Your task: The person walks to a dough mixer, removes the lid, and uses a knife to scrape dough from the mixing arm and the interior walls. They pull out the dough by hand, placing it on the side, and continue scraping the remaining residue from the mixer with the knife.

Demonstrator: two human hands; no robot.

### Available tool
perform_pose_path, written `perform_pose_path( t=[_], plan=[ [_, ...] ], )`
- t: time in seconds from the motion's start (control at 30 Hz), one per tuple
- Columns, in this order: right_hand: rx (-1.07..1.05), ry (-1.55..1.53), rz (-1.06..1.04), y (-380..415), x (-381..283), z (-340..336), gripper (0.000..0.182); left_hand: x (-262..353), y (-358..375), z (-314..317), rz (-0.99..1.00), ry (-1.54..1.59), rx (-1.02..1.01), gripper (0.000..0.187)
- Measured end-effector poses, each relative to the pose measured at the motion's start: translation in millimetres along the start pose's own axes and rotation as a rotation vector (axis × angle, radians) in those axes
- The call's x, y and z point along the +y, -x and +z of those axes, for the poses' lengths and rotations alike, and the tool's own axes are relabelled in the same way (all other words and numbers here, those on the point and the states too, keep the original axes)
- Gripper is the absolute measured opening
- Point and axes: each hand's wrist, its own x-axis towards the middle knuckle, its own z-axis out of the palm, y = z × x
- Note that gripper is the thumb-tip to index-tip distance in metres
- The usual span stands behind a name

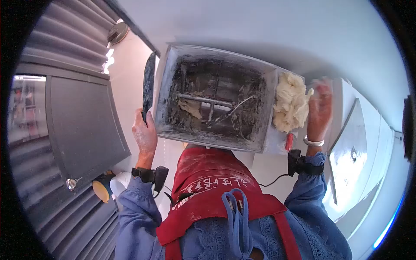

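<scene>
Two hands in play. Left hand [145,132] gripped one dark knife [149,82] by its handle, blade pointing forward. One dough mass [289,104] sat just inboard of the right hand [320,104] (blurred, couldn't tell its grip). One tub [212,145] stood between both hands, one dough scrap [190,107] inside.
</scene>
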Motion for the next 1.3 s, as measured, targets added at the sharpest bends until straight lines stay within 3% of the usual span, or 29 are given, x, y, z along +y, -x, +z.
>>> perform_pose_path(
  t=[0.07, 0.2, 0.37, 0.4, 0.5, 0.57, 0.6, 0.67, 0.8, 0.93, 1.0, 1.07, 1.1, 1.17, 1.23, 1.3],
  plan=[
    [-0.323, 0.083, 0.086, 7, -5, 27, 0.028, -21, 1, 6, -0.108, -0.003, 0.052, 0.023],
    [-0.909, -0.258, 0.046, 60, -39, 121, 0.034, -37, -3, 21, -0.189, -0.014, 0.011, 0.03],
    [-1.208, -0.171, 0.18, 95, -31, 202, 0.04, -59, -1, 35, -0.077, -0.014, 0.029, 0.033],
    [-1.236, -0.08, 0.062, 100, -27, 210, 0.042, -61, 1, 37, -0.065, -0.002, 0.024, 0.034],
    [-1.13, -0.04, -0.02, 119, -31, 211, 0.04, -70, 2, 47, 0.064, 0.052, 0.082, 0.033],
    [-1.042, -0.039, -0.083, 131, -30, 203, 0.034, -65, 3, 45, -0.054, 0.022, 0.03, 0.031],
    [-1.035, -0.066, 0.046, 133, -35, 195, 0.028, -63, 2, 43, -0.173, -0.01, -0.078, 0.031],
    [-0.914, -0.199, 0.238, 139, -39, 176, 0.015, -62, -2, 43, -0.132, 0.013, -0.082, 0.032],
    [-0.691, -0.117, 0.431, 146, -31, 123, 0.013, -63, -6, 47, -0.099, -0.003, -0.098, 0.033],
    [-0.354, 0.313, 0.504, 154, 4, 58, 0.021, -56, -6, 43, -0.107, -0.032, -0.134, 0.032],
    [-0.131, 0.399, 0.56, 169, 59, 25, 0.029, -56, -5, 44, -0.13, -0.042, -0.134, 0.031],
    [0.016, 0.597, 0.485, 180, 110, 3, 0.035, -62, -3, 48, -0.111, -0.057, -0.124, 0.032],
    [0.014, 0.589, 0.488, 173, 119, -8, 0.035, -63, -2, 48, -0.104, -0.074, -0.109, 0.032],
    [-0.196, 0.884, 0.645, 158, 131, -10, 0.037, -54, -2, 43, -0.157, -0.113, -0.124, 0.033],
    [-0.274, 0.85, 0.652, 155, 144, -12, 0.037, -54, -3, 43, -0.212, -0.145, -0.137, 0.034],
    [-0.345, 0.82, 0.657, 149, 144, -7, 0.038, -65, -1, 53, -0.138, -0.148, -0.07, 0.034]
  ],
)
